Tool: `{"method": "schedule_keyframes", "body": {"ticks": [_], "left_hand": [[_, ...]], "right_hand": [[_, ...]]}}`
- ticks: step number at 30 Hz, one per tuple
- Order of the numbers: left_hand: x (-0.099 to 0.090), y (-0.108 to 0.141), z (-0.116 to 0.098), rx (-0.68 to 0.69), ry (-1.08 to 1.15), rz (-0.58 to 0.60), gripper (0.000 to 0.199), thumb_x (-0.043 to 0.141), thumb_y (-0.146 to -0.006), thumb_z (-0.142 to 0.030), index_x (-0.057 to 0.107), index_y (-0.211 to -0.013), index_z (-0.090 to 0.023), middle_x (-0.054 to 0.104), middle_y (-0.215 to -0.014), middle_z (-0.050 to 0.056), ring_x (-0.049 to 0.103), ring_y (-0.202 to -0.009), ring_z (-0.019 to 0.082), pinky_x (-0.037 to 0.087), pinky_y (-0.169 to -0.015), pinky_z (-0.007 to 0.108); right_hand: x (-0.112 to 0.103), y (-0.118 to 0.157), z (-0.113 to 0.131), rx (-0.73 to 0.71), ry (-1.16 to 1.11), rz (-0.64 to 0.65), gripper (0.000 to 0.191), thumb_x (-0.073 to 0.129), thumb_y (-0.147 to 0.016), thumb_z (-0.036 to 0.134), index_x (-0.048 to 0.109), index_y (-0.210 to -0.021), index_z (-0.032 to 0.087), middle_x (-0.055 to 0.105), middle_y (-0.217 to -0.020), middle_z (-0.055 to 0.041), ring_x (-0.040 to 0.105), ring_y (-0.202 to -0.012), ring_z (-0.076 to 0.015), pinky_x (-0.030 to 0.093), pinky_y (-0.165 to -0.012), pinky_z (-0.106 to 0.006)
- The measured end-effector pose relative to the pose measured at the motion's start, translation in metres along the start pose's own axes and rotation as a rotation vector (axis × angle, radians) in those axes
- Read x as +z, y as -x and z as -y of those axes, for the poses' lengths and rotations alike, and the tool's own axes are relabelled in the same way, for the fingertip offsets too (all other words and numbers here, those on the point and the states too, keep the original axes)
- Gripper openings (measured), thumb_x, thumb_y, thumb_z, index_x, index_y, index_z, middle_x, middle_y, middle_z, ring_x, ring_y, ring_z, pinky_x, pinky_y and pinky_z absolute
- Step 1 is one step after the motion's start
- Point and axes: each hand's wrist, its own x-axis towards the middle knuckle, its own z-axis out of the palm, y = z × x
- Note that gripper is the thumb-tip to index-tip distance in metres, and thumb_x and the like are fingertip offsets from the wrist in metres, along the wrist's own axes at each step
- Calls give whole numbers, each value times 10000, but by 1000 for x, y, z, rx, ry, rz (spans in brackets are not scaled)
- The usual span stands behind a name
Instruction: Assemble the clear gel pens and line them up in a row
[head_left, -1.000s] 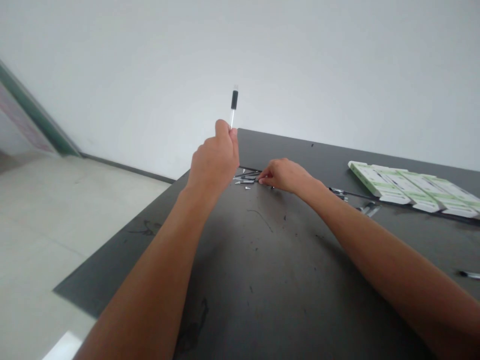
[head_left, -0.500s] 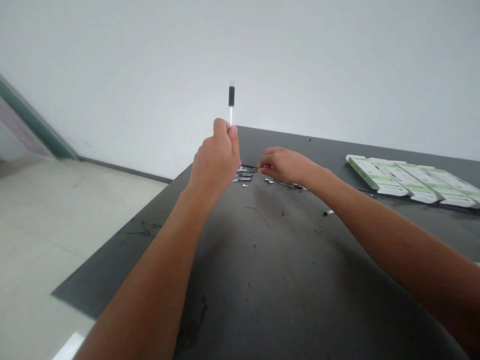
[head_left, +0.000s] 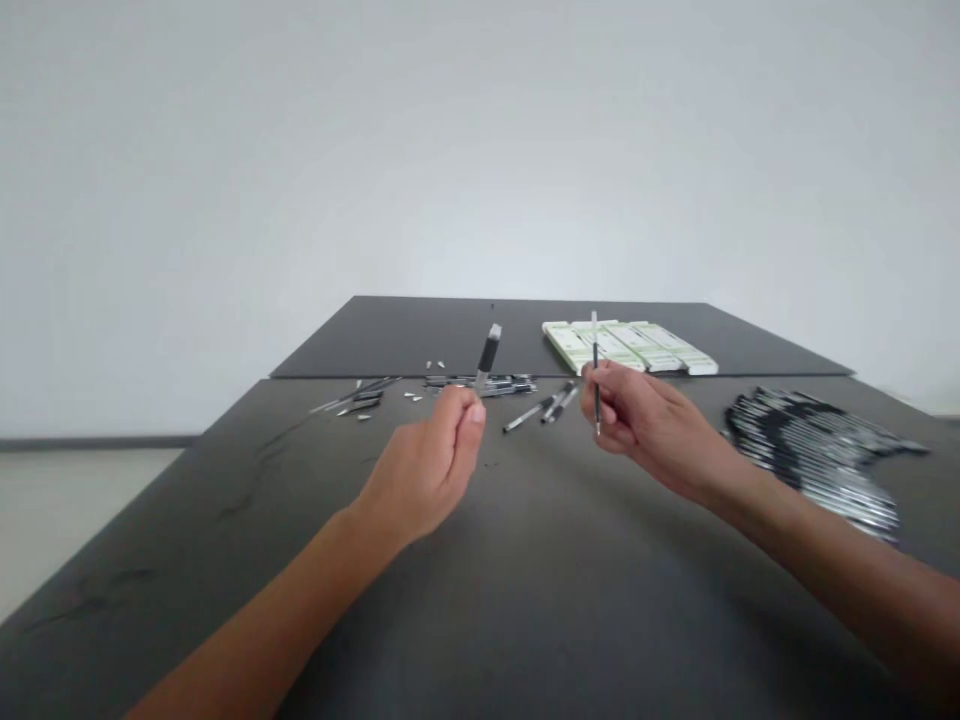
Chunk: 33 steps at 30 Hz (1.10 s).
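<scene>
My left hand is closed round a clear pen barrel, whose black grip points up and leans slightly right. Its lower part is hidden in my fist. To the right, my right hand pinches a thin pen refill upright between thumb and fingers. The refill is dark with a pale top, and its narrow tip points down. Both hands are above the dark table, apart from each other. Beyond them lie a few loose pen barrels with black grips.
A large pile of pens lies at the right. Further back are more pen parts, thin dark refills and small silvery cone tips. Green-and-white boxes lie flat on the far table, across a seam.
My right hand has left the parts at the back and now holds up a refill. My left hand has lowered the pen barrel. The view has swung right, bringing the pen pile in.
</scene>
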Motion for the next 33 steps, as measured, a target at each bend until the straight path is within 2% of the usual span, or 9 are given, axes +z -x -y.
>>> {"method": "schedule_keyframes", "body": {"ticks": [6, 9, 14, 17, 20, 22, 24, 29, 33], "left_hand": [[37, 19, -13, 54, -6, 278, 282, 269, -1157, -436, 468, -1056, -265, 601, -641, -67, 634, -559, 197, 412, -603, 310], [47, 24, -18, 62, -6, 372, 289, 269, -1151, -426, 467, -1014, -267, 606, -635, -66, 632, -560, 195, 409, -608, 310], [51, 29, -22, 35, -27, 443, 250, 284, -1140, -392, 464, -1021, -266, 621, -649, -62, 630, -570, 190, 414, -603, 304], [50, 30, -23, 47, -21, 471, 244, 287, -1141, -376, 468, -1021, -266, 618, -649, -68, 625, -561, 182, 407, -589, 295], [51, 32, -27, 70, -18, 494, 236, 302, -1136, -359, 475, -1007, -265, 621, -644, -69, 622, -557, 177, 411, -593, 296], [51, 33, -30, 79, -19, 504, 239, 307, -1132, -360, 480, -997, -264, 624, -641, -66, 620, -554, 177, 414, -597, 298], [51, 33, -32, 85, -15, 516, 247, 306, -1129, -366, 481, -988, -264, 628, -637, -63, 622, -550, 178, 410, -595, 299], [53, 34, -31, 109, -18, 531, 253, 315, -1130, -367, 490, -980, -261, 646, -645, -53, 628, -555, 182, 382, -584, 297], [54, 34, -28, 128, -28, 561, 319, 312, -1141, -389, 512, -932, -255, 674, -679, -35, 635, -575, 189, 378, -592, 304]], "right_hand": [[-20, 58, -11, 272, -615, -36, 309, 831, -915, 505, 702, -961, 228, 699, -1050, -22, 608, -817, -124, 504, -691, -235], [-24, 63, -21, 315, -747, -15, 278, 889, -881, 441, 748, -934, 208, 705, -945, 2, 579, -752, -88, 501, -672, -183], [-33, 67, -28, 401, -873, 45, 526, 923, -836, 261, 744, -1327, 323, 703, -790, 56, 492, -585, -67, 470, -571, -162], [-40, 66, -29, 399, -885, 20, 289, 859, -846, 249, 823, -1132, 275, 725, -741, 36, 487, -539, -73, 478, -534, -167], [-49, 63, -25, 377, -875, 80, 256, 744, -895, 375, 846, -1081, 231, 838, -1111, -68, 632, -629, -118, 556, -564, -230], [-55, 62, -22, 317, -854, 146, 355, 728, -891, 396, 828, -1193, 239, 753, -1424, -84, 712, -742, -152, 580, -580, -256], [-58, 62, -20, 238, -786, 129, 382, 814, -847, 325, 813, -1226, 277, 691, -1526, -48, 720, -754, -129, 539, -530, -219], [-54, 64, -15, 55, -613, -114, 172, 778, -972, 453, 817, -1056, 308, 837, -1014, 13, 408, -399, -29, 227, -341, -226], [-49, 70, -7, -77, -541, -239, 280, 683, -1031, 516, 721, -872, 288, 714, -651, 31, 240, -324, -62, 89, -335, -304]]}}
